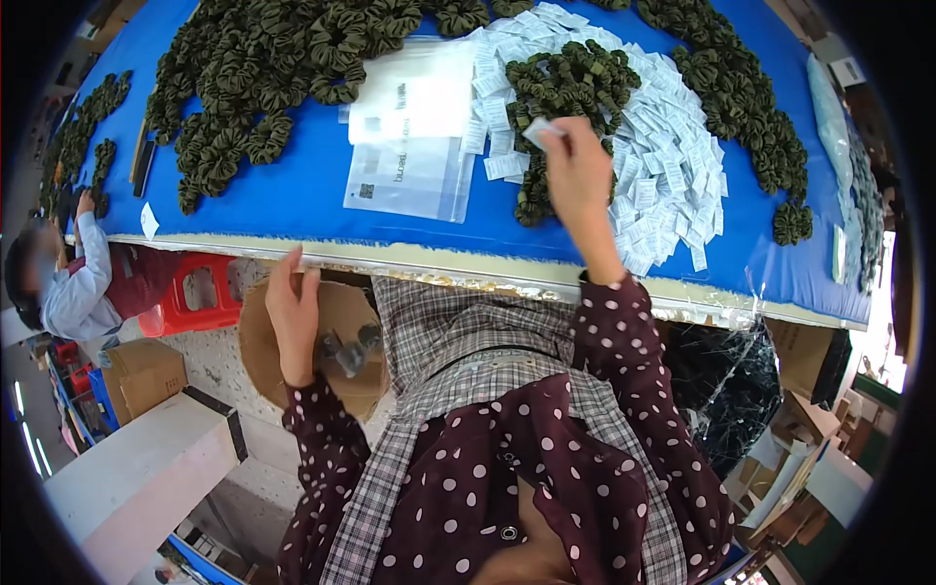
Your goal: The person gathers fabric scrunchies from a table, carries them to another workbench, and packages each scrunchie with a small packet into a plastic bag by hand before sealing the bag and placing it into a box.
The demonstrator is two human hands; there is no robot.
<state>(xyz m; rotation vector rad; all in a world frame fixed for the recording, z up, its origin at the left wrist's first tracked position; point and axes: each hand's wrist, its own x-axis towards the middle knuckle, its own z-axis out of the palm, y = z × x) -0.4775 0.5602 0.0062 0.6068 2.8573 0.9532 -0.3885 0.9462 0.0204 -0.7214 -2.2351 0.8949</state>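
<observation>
My right hand (577, 175) pinches a small white packet (539, 130) above a heap of dark green scrunchies (570, 83). Around and beneath that heap spreads a large pile of white printed packets (673, 161). My left hand (293, 307) is raised near the table's front edge, over an open cardboard box, with its fingers apart and nothing between them. Between the piles lies a stack of clear printed plastic bags (409, 132), flat on the blue table (312, 195).
A big mound of green scrunchies (278, 58) covers the back left, and another row (746, 107) runs down the right. A co-worker (73, 278) is at the far left near a red stool (195, 297). The round-cut cardboard box (258, 341) stands below the edge.
</observation>
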